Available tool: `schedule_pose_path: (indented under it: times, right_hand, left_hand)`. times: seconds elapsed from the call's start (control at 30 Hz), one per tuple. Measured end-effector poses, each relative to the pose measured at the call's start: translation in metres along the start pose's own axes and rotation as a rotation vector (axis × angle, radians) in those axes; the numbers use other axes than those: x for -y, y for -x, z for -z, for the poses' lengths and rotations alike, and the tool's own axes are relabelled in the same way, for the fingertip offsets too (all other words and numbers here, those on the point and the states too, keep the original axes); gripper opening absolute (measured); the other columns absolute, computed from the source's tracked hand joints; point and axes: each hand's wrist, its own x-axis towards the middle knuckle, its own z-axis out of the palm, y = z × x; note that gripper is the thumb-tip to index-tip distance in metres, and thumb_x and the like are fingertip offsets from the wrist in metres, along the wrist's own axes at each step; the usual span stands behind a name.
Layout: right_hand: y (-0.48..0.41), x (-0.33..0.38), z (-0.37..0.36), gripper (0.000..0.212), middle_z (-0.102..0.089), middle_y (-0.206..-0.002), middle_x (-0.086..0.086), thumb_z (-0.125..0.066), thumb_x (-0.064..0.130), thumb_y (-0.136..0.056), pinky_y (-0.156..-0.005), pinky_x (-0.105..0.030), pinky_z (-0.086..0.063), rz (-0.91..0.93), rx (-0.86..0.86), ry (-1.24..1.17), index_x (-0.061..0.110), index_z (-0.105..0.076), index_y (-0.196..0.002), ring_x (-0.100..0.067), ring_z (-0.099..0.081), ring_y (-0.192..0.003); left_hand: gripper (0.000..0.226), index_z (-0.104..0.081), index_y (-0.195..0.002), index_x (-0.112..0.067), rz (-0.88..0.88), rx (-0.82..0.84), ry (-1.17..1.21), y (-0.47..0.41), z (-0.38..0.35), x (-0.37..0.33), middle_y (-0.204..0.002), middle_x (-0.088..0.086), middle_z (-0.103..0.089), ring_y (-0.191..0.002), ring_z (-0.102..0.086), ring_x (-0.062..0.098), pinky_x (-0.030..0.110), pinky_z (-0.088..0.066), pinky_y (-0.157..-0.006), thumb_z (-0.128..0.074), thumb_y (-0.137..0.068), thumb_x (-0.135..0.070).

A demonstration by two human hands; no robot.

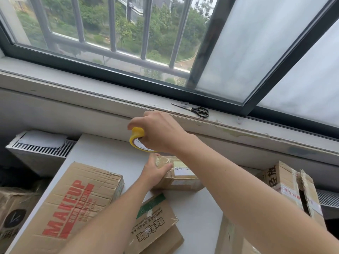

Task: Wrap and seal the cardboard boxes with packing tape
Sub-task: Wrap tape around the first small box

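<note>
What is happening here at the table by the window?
A person is taping a small cardboard box on the white table. The left hand presses on the box to steady it, and the right hand holds a yellow tape roll just above it. Other boxes lie around, among them a large MAKEUP box. Scissors rest unused on the windowsill.

Both your forearms are bare all the way up, no sleeves in view. Your left hand [154, 173] and right hand [161, 131] have nothing on them: no gloves, rings or watch.
</note>
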Motion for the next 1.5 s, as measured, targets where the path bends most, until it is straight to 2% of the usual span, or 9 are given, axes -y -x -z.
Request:
schedule_pose_path:
  times: [0.1, 0.2, 0.43, 0.6, 0.8, 0.97, 1.13, 1.23, 1.5]
  right_hand:
    - [-0.006, 0.009, -0.003, 0.037, -0.045, -0.092, 0.002, -0.064, 0.029, -0.091, -0.069, -0.032, -0.039, 0.001, 0.016, 0.027, 0.035, -0.066, -0.127, -0.029, -0.056, -0.083]
    - [-0.008, 0.014, -0.005, 0.035, -0.047, -0.093, 0.002, -0.064, 0.029, -0.091, -0.069, -0.032, -0.041, -0.009, 0.010, 0.033, 0.036, -0.066, -0.126, -0.031, -0.061, -0.089]
    - [0.008, -0.008, 0.014, 0.039, -0.052, -0.093, 0.001, -0.063, 0.021, -0.090, -0.070, -0.031, -0.037, -0.063, -0.013, 0.006, 0.036, -0.069, -0.125, -0.026, -0.054, -0.084]
    - [0.060, -0.085, 0.027, 0.048, -0.047, -0.091, 0.006, -0.067, 0.018, -0.094, -0.069, -0.039, -0.047, -0.109, 0.176, 0.090, 0.048, -0.063, -0.131, -0.023, -0.056, -0.081]
    - [0.113, -0.120, 0.004, 0.059, -0.044, -0.102, 0.003, -0.059, 0.021, -0.099, -0.070, -0.035, -0.047, -0.152, 0.361, 0.184, 0.056, -0.045, -0.145, -0.025, -0.055, -0.076]
    - [0.139, -0.144, 0.003, 0.063, -0.036, -0.102, 0.000, -0.045, 0.015, -0.102, -0.065, -0.030, -0.030, -0.201, 0.462, 0.359, 0.054, -0.037, -0.151, -0.025, -0.045, -0.072]
    - [0.161, -0.165, -0.004, 0.064, -0.041, -0.106, -0.002, -0.043, 0.021, -0.104, -0.065, -0.033, -0.040, -0.202, 0.546, 0.407, 0.059, -0.024, -0.152, -0.024, -0.049, -0.076]
    - [0.170, -0.167, -0.014, 0.065, -0.036, -0.102, -0.001, -0.042, 0.022, -0.105, -0.066, -0.032, -0.035, -0.189, 0.568, 0.390, 0.059, -0.019, -0.154, -0.024, -0.046, -0.073]
    - [0.180, -0.176, -0.034, 0.066, -0.034, -0.100, 0.001, -0.039, 0.017, -0.105, -0.067, -0.031, -0.034, -0.208, 0.561, 0.367, 0.059, -0.023, -0.153, -0.023, -0.046, -0.077]
  left_hand:
    - [0.060, -0.044, -0.133, -0.027, 0.017, 0.008, 0.011, -0.002, 0.001, 0.001, -0.121, -0.003, -0.060, -0.110, -0.059, 0.015, 0.032, -0.048, -0.094, -0.080, -0.088, -0.038]
    - [0.068, -0.039, -0.141, -0.025, 0.033, 0.015, 0.010, -0.002, 0.001, 0.002, -0.128, -0.001, -0.056, -0.116, -0.054, 0.018, 0.033, -0.047, -0.100, -0.080, -0.088, -0.039]
    - [0.058, -0.046, -0.132, -0.022, 0.029, 0.044, -0.002, -0.003, 0.005, 0.002, -0.122, 0.000, -0.064, -0.110, -0.062, 0.019, 0.034, -0.051, -0.094, -0.079, -0.089, -0.042]
    - [0.052, -0.046, -0.126, -0.024, 0.031, 0.082, -0.075, -0.003, 0.009, 0.002, -0.113, -0.004, -0.064, -0.101, -0.065, 0.016, 0.037, -0.056, -0.089, -0.075, -0.090, -0.047]
    - [0.053, -0.044, -0.125, -0.027, 0.009, 0.142, -0.155, -0.001, 0.013, -0.002, -0.115, -0.005, -0.062, -0.103, -0.065, 0.016, 0.037, -0.059, -0.087, -0.075, -0.089, -0.050]
    - [0.051, -0.045, -0.122, -0.025, -0.007, 0.139, -0.222, 0.001, 0.016, -0.007, -0.112, -0.005, -0.063, -0.099, -0.063, 0.012, 0.028, -0.053, -0.077, -0.076, -0.089, -0.049]
    - [0.055, -0.042, -0.126, -0.025, -0.012, 0.159, -0.248, 0.000, 0.017, -0.011, -0.109, -0.006, -0.062, -0.094, -0.064, 0.011, 0.025, -0.051, -0.070, -0.074, -0.089, -0.052]
    - [0.055, -0.040, -0.127, -0.026, -0.005, 0.176, -0.257, -0.001, 0.016, -0.009, -0.111, -0.006, -0.060, -0.096, -0.064, 0.012, 0.027, -0.055, -0.074, -0.073, -0.090, -0.049]
    - [0.057, -0.038, -0.129, -0.026, 0.006, 0.181, -0.310, 0.002, 0.014, -0.012, -0.112, -0.008, -0.056, -0.089, -0.056, 0.000, 0.010, -0.044, -0.057, -0.074, -0.091, -0.046]
